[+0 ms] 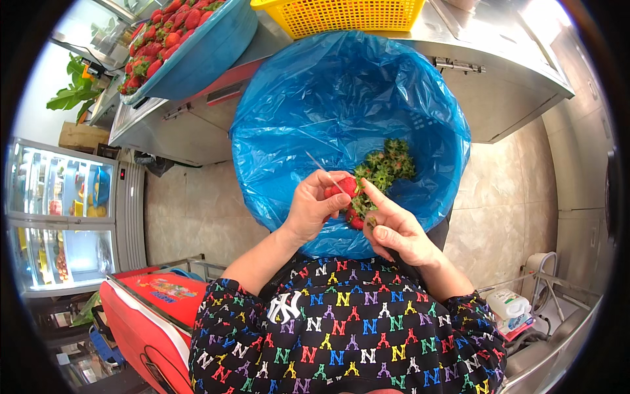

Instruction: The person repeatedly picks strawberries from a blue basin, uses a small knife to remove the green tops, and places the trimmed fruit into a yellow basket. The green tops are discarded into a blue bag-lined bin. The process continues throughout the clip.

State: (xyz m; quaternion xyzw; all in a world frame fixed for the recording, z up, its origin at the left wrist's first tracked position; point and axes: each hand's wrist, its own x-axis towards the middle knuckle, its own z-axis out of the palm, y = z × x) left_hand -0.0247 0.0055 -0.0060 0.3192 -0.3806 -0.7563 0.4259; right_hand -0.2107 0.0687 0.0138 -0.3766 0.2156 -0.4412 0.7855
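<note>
My left hand (311,202) grips a red strawberry (346,186) between thumb and fingers, above a bin lined with a blue plastic bag (285,123). A thin, straight, pale strip (320,166), perhaps a blade seen edge-on, runs from that strawberry up and left; what holds it is hidden. My right hand (401,234) has its index finger extended to the strawberry's leafy end. A small green leafy scrap (372,222) sits between its thumb and curled fingers. Just left of these fingers shows another strawberry (355,219), whose support I cannot tell. Cut strawberry tops (386,165) lie heaped in the bag.
A blue basin (211,59) heaped with strawberries (167,37) stands on the steel counter (268,42) at upper left. Beside it is a yellow plastic basket (344,17). A glass-door fridge (64,216) stands at far left, a red box (162,295) at lower left.
</note>
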